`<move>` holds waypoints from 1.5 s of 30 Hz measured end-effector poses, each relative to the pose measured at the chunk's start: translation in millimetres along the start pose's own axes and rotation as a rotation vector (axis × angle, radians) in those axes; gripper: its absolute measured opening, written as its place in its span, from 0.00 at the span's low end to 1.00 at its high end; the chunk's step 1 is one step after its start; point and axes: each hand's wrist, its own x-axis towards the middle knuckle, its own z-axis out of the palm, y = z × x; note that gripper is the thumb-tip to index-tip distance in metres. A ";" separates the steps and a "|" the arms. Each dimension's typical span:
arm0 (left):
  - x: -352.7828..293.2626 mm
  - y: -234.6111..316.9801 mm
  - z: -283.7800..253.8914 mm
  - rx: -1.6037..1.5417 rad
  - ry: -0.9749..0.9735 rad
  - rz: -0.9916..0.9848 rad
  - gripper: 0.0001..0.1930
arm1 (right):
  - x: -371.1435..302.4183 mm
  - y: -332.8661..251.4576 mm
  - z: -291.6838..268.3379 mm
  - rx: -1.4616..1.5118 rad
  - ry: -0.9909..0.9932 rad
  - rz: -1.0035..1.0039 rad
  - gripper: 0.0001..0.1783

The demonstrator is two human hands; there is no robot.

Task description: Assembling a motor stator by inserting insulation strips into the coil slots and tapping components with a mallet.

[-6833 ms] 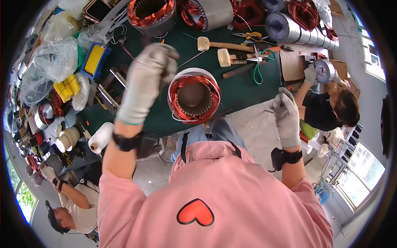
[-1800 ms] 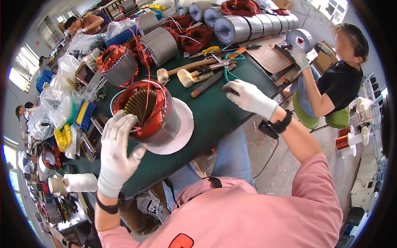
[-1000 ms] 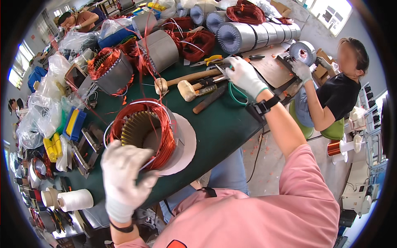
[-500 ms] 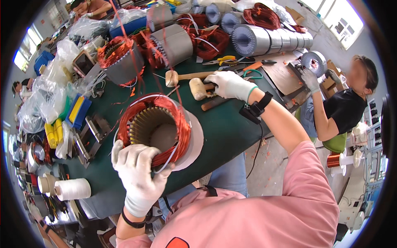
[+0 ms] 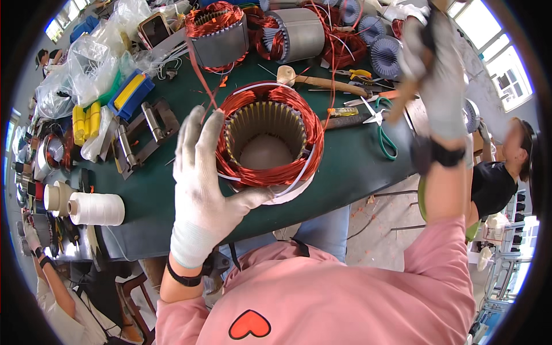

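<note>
A motor stator stands upright on the green bench in front of me. Red-orange copper windings ring its top, bound with white ties, and yellowish slot liners line the bore. My gloved left hand rests against the winding's left side, fingers stretched and thumb apart along the near edge. High at the right, my gloved right hand is raised and motion-smeared, closed on a mallet; its brown wooden part shows blurred. Beyond the stator lies another mallet with a pale head.
Green-handled scissors and pliers lie right of the stator. More wound stators stand behind. White thread spools, metal fixtures and a blue bin sit left. A co-worker sits at the right.
My right hand has lifted a mallet off the bench, up and to the right. My left hand has loosened from the winding's near edge to its left side. The view has shifted.
</note>
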 end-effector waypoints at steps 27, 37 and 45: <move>-11.3 4.5 7.5 -0.286 0.080 -0.079 0.65 | -16.7 -82.2 81.2 -0.646 -0.089 0.814 0.22; -10.7 7.0 5.0 -0.286 0.039 -0.090 0.64 | -9.7 -74.0 53.2 -0.470 -0.246 0.633 0.17; -14.1 12.4 5.1 -0.261 0.047 -0.101 0.65 | -14.2 -86.5 85.1 -0.974 -0.568 0.440 0.15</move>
